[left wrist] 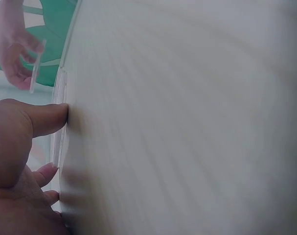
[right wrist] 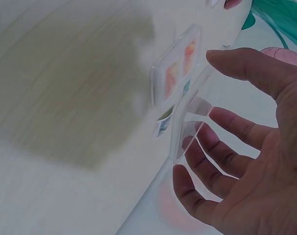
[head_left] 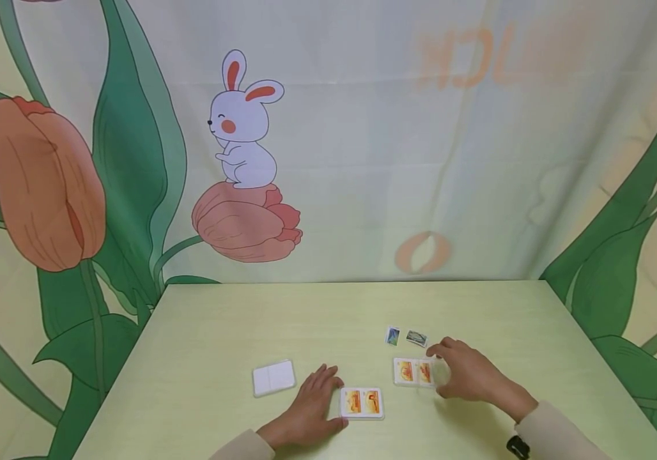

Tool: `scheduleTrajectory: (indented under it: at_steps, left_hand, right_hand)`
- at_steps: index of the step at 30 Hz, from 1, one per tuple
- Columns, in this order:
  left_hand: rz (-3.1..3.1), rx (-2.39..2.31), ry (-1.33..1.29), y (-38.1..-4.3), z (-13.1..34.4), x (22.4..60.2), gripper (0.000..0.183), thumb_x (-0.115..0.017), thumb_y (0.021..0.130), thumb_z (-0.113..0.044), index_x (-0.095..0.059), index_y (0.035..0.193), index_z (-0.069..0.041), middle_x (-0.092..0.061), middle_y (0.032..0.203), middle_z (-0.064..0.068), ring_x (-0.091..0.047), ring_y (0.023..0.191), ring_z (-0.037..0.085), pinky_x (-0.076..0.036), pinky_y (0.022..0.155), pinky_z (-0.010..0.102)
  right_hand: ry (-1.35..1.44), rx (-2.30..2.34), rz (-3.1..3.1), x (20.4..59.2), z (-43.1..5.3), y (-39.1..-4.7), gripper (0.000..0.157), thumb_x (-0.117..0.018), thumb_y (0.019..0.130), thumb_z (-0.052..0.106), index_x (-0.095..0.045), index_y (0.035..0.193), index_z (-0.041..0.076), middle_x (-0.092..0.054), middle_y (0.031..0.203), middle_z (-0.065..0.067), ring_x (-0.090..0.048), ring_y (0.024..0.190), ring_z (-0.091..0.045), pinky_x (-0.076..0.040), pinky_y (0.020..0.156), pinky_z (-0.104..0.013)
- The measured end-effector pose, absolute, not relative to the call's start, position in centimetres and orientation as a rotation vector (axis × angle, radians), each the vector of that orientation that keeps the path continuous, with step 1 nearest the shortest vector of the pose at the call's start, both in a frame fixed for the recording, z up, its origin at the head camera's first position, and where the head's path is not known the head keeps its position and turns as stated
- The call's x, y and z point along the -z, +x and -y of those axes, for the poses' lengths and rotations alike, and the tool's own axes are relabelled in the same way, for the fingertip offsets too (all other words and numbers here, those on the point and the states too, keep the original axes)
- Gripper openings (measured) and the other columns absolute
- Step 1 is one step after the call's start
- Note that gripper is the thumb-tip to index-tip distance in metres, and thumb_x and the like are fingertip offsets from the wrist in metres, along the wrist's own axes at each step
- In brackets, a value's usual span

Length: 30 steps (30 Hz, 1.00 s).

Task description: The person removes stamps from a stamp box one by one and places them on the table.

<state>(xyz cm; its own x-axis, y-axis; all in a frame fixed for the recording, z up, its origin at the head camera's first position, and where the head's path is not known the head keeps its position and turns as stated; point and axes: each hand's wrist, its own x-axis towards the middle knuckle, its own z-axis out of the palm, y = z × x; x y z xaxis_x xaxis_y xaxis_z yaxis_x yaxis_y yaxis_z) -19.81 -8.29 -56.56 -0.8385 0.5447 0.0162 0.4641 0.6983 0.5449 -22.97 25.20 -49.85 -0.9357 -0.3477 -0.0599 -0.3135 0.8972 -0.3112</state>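
My left hand (head_left: pixel 309 409) lies on the table, with thumb and index finger holding the left corners of a flat clear case (head_left: pixel 361 418) bearing two orange stamps (head_left: pixel 353 402). In the left wrist view, the thumb (left wrist: pixel 50 117) meets that case's edge. With fingertips and thumb, my right hand (head_left: pixel 469 372) pinches a thin clear plastic cover (right wrist: pixel 187 142), tilted above the table. Just left of it lies a second case (head_left: pixel 413 384), also with two orange stamps. Behind that case are two loose stamps, one blue-green (head_left: pixel 392 335) and one grey (head_left: pixel 417 338).
A white two-part case (head_left: pixel 273 378) lies left of the left hand. The pale table (head_left: pixel 219 319) ends at a printed curtain (head_left: pixel 351 160) with a rabbit and tulips. A black band (head_left: pixel 517 446) sits at the right sleeve.
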Motion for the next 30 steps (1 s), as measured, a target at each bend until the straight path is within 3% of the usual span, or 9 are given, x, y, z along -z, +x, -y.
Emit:
scheduleTrajectory:
  at_steps: [15, 30]
  left_hand:
    - [-2.761, -0.823, 0.836, -19.8, 8.3, 56.6, 0.056, -0.071, 0.086, -0.035, -0.047, 0.127, -0.007, -0.034, 0.154, 0.020, -0.022, 0.148, 0.042, -0.019, 0.119, 0.059]
    - [-2.751, -0.827, 0.831, -19.9, 8.3, 56.8, 0.056, -0.072, 0.086, -0.036, -0.047, 0.127, -0.008, -0.033, 0.154, 0.020, -0.022, 0.148, 0.042, -0.019, 0.120, 0.059]
  right_hand:
    - [-0.415, 0.418, -2.920, 51.9, -27.7, -22.7, 0.060, -0.090, 0.061, 0.021, -0.065, 0.115, 0.011, -0.060, 0.104, -0.003, -0.050, 0.085, -0.016, -0.049, 0.075, -0.038]
    - [-0.347, 0.423, -2.910, 53.3, -28.9, -22.2, 0.059, -0.091, 0.061, 0.022, -0.065, 0.113, 0.010, -0.059, 0.101, -0.003, -0.052, 0.085, -0.016, -0.051, 0.079, -0.040]
